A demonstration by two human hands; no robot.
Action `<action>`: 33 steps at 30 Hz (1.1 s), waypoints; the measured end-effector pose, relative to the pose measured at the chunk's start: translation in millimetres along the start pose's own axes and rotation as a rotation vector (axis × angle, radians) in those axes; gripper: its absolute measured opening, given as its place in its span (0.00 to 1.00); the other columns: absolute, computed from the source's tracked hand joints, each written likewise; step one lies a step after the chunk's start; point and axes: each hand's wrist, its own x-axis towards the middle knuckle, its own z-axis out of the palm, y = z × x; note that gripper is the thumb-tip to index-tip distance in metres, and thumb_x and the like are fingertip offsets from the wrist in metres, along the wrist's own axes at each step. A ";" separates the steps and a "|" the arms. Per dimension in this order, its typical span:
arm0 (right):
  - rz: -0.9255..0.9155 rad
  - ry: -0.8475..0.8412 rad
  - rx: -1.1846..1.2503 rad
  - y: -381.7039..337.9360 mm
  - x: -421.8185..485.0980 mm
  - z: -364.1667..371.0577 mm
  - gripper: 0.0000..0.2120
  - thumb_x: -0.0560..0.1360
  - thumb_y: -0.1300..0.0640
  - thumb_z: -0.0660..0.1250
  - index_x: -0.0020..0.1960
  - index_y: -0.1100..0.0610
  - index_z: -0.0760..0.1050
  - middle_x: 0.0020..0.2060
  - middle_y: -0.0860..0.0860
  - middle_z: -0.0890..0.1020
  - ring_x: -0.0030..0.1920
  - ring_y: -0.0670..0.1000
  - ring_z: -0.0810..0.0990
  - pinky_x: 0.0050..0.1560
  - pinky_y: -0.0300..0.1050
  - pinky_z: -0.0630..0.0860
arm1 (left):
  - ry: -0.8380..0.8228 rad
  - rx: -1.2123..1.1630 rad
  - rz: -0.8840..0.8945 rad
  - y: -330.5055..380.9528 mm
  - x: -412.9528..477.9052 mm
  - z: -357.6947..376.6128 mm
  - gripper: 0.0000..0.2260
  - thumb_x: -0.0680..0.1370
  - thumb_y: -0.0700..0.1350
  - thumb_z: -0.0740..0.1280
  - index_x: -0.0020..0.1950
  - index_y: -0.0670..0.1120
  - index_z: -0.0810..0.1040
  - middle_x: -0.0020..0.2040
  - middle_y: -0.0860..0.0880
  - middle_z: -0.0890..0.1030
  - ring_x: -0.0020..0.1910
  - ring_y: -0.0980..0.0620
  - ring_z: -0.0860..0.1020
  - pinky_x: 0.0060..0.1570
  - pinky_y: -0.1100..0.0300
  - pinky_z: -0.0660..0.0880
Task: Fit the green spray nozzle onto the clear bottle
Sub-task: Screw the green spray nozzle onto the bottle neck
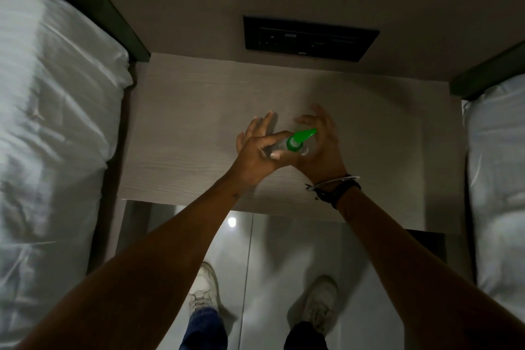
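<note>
The green spray nozzle (300, 137) sits on the neck of the small clear bottle (279, 146), its spout pointing up and right. Both are held above the pale wooden bedside table (184, 133). My left hand (255, 158) pinches the bottle near its neck with thumb and forefinger, the other fingers stretched out. My right hand (324, 148) curves around the nozzle's right side with its fingers spread apart, and its palm is close to the bottle. Most of the bottle's body is hidden between the hands.
A black socket panel (309, 38) is set in the wall behind the table. White-sheeted beds flank the table on the left (51, 122) and right (497, 165). Below the table edge is glossy floor with my two white shoes (203, 287).
</note>
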 end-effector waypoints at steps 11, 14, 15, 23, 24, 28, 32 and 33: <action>0.047 0.075 0.002 0.6 -4.2 5.9 0.25 0.57 0.38 0.75 0.48 0.48 0.73 0.63 0.55 0.74 0.64 0.55 0.72 0.64 0.63 0.70 | 0.008 -0.014 -0.009 2.1 1.5 2.1 0.19 0.71 0.50 0.71 0.59 0.62 0.71 0.77 0.50 0.56 0.77 0.48 0.47 0.72 0.43 0.39; -0.032 -0.025 0.030 5.4 -9.2 4.8 0.26 0.64 0.43 0.71 0.58 0.52 0.75 0.69 0.56 0.71 0.70 0.56 0.66 0.70 0.62 0.65 | -0.016 -0.008 -0.016 2.3 2.2 0.6 0.21 0.71 0.50 0.71 0.62 0.60 0.72 0.78 0.50 0.55 0.77 0.48 0.46 0.72 0.43 0.39; -0.062 -0.032 0.032 6.7 -9.7 3.0 0.23 0.65 0.44 0.69 0.56 0.54 0.78 0.68 0.56 0.73 0.70 0.57 0.67 0.70 0.64 0.64 | -0.034 -0.010 -0.014 1.1 2.4 0.0 0.22 0.69 0.52 0.72 0.62 0.61 0.72 0.78 0.51 0.55 0.77 0.49 0.45 0.72 0.43 0.39; -0.042 0.096 -0.065 3.9 -6.6 6.1 0.26 0.59 0.39 0.74 0.49 0.55 0.76 0.61 0.56 0.77 0.62 0.57 0.74 0.62 0.62 0.72 | -0.038 -0.024 -0.011 0.4 2.3 1.8 0.20 0.68 0.57 0.65 0.59 0.63 0.71 0.78 0.50 0.55 0.77 0.48 0.46 0.71 0.44 0.38; -0.072 0.050 -0.065 6.8 -7.5 6.1 0.27 0.61 0.41 0.74 0.54 0.55 0.76 0.65 0.57 0.75 0.66 0.58 0.71 0.66 0.62 0.69 | -0.033 -0.022 -0.013 0.3 2.7 1.9 0.20 0.68 0.57 0.65 0.60 0.62 0.71 0.78 0.50 0.55 0.77 0.48 0.46 0.71 0.44 0.39; -0.114 -0.059 -0.046 20.2 -6.1 0.0 0.18 0.68 0.48 0.70 0.55 0.53 0.79 0.68 0.54 0.73 0.71 0.61 0.65 0.67 0.69 0.64 | -0.063 -0.014 -0.011 -3.3 4.2 1.0 0.25 0.68 0.56 0.72 0.64 0.60 0.72 0.78 0.52 0.54 0.77 0.49 0.45 0.72 0.40 0.39; -0.148 -0.044 -0.080 19.0 -0.2 -3.8 0.15 0.68 0.53 0.74 0.54 0.52 0.79 0.66 0.48 0.74 0.72 0.59 0.64 0.67 0.68 0.63 | -0.049 -0.032 -0.010 -3.1 5.2 1.4 0.26 0.67 0.55 0.73 0.63 0.63 0.70 0.78 0.51 0.54 0.77 0.48 0.45 0.72 0.40 0.39; -0.152 -0.028 -0.094 18.1 0.3 -3.8 0.15 0.67 0.54 0.76 0.53 0.52 0.80 0.64 0.45 0.74 0.73 0.58 0.64 0.68 0.66 0.63 | -0.050 -0.033 -0.011 -3.0 5.6 1.2 0.26 0.67 0.55 0.73 0.63 0.63 0.69 0.78 0.51 0.54 0.77 0.48 0.45 0.72 0.40 0.39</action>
